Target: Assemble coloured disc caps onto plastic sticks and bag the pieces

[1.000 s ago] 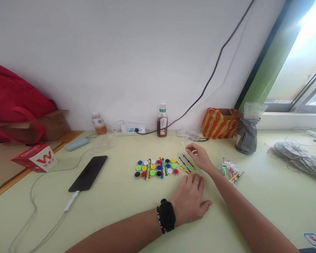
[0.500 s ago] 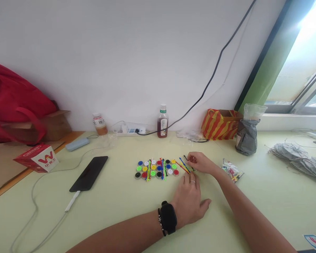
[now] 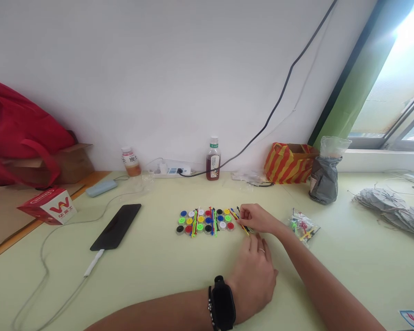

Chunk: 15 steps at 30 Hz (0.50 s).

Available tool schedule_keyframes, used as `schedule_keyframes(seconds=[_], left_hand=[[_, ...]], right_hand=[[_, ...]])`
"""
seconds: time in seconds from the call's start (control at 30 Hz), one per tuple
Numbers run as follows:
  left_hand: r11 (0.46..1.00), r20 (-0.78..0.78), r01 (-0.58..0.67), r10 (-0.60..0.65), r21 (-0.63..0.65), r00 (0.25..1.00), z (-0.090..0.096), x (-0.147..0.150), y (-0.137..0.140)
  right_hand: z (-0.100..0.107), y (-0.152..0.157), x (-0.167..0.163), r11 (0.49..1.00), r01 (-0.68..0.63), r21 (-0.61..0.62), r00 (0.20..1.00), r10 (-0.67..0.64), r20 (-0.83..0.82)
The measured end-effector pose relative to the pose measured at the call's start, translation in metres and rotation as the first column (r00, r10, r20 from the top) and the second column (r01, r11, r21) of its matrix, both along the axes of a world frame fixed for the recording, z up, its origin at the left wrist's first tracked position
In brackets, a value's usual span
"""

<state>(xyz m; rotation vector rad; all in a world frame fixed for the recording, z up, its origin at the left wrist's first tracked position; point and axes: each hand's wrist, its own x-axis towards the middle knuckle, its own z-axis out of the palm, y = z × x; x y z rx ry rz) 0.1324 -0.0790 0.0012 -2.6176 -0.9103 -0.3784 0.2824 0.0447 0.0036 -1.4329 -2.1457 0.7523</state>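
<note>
In the head view my right hand (image 3: 255, 218) pinches a thin black plastic arrow (image 3: 238, 210) beside a bundle of coloured arrows. Red, yellow and blue arrows (image 3: 233, 214) lie slanted together, partly under its fingers. My left hand (image 3: 253, 271), with a ring and a black watch, rests palm down on the table. Its fingertips reach the lower ends of these arrows; the tips are partly hidden. Left of both hands stand rows of small round coloured discs (image 3: 209, 220) on clear bases. Two bundles of arrows, one bundle (image 3: 194, 223) and another bundle (image 3: 214, 222), lie across the rows.
A clear bag of coloured pieces (image 3: 303, 226) lies right of my right forearm. A phone (image 3: 116, 227) on a cable is at the left, near a red-and-white box (image 3: 55, 207). Along the wall stand a dark bottle (image 3: 213, 161), a power strip (image 3: 172, 171) and a striped bag (image 3: 288, 163).
My right hand has shifted left and slightly down, bringing the black arrow against the other arrows. The left hand has moved back and right, its thumb drawn in.
</note>
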Motion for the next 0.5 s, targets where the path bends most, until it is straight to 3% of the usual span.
schedule_keyframes(seconds=[0.1, 0.27, 0.4, 0.5], left_hand=[[0.995, -0.007, 0.081, -0.081, -0.054, 0.997, 0.001, 0.001, -0.007], [0.987, 0.004, 0.062, -0.062, -0.146, 0.998, -0.003, -0.002, 0.008], [0.978, 0.044, 0.091, -0.085, -0.186, 0.995, 0.002, -0.01, 0.037], [0.973, 0.079, 0.104, -0.09, -0.208, 0.993, 0.007, -0.02, 0.059]], right_hand=[[0.0, -0.004, -0.009, 1.0, -0.009, -0.005, 0.999, 0.008, -0.042], [0.003, -0.009, -0.018, 0.994, -0.056, -0.089, 0.981, 0.039, -0.188], [0.005, -0.004, -0.009, 1.0, -0.023, 0.015, 0.986, 0.025, -0.164], [0.007, 0.004, 0.008, 0.985, 0.115, 0.13, 0.993, -0.111, -0.039]])
